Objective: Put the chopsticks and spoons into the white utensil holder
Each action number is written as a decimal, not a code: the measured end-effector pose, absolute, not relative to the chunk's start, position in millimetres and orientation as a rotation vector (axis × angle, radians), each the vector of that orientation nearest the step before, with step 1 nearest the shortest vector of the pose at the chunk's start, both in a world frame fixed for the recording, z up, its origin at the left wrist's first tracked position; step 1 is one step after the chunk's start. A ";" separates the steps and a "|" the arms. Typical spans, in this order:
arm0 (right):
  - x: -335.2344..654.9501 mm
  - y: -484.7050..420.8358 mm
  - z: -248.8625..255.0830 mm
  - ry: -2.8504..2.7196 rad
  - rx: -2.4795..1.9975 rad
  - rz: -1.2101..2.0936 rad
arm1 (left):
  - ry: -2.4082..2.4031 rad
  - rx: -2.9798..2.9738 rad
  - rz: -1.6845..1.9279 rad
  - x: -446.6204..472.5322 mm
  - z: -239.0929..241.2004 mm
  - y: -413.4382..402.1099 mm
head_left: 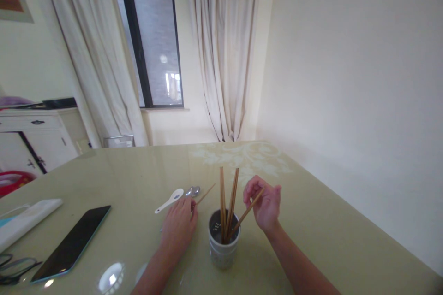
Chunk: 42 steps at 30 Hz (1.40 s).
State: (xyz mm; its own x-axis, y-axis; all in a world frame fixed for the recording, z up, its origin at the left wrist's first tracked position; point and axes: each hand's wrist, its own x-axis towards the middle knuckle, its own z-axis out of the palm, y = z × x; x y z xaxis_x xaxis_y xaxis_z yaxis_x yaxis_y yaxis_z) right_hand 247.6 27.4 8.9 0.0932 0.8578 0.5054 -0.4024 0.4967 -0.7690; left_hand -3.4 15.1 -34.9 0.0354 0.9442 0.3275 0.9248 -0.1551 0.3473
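Note:
A whitish-grey cup [223,256] with a dark inside holds several wooden chopsticks [223,193]. One more chopstick [246,213] leans far to the right over its rim, its upper end in front of my right hand [265,203]. That hand has its thumb apart and its fingers loosely bent, with no firm grip visible. Left of the cup, my left hand [180,226] lies low at the table, its bent fingers on a thin chopstick [206,193] whose lower end is hidden. Beyond those fingers are a white spoon [169,201] and shiny metal spoons [193,191], partly covered.
On the left of the glossy table [131,179] lie a dark tablet [74,242], a white flat object [31,219] and eyeglasses [17,269]. A wall [353,101] borders the right side. A white cabinet [44,138] stands behind at the left.

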 end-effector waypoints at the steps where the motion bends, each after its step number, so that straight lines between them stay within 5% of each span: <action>1: 247.2 31.1 6.9 -1.056 -0.577 0.984 | 1.966 2.186 0.830 -3.0 -36.4 15.8; 7: 231.9 51.9 -18.3 -1.234 -0.970 1.103 | 1.539 1.963 1.144 8.0 -32.7 10.9; 28: 220.9 38.5 -23.6 -1.318 -0.748 1.405 | 1.188 1.953 1.244 21.2 -23.2 3.3; 34: 223.2 47.5 -19.7 -1.165 -0.727 1.209 | 1.254 1.795 1.402 18.2 -21.4 3.4; 42: 274.5 67.1 1.5 -0.689 -0.641 0.858 | 0.890 1.355 1.106 25.0 -21.9 -9.0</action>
State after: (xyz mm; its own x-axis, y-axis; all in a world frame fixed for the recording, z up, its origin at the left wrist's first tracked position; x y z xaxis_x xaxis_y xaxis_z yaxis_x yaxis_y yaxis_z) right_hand 274.5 67.1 1.5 0.4719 0.8368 0.2774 -0.4516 0.4997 -0.7391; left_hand 25.0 -9.0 -21.9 0.2767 0.9536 0.1185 -0.0878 -0.0977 0.9913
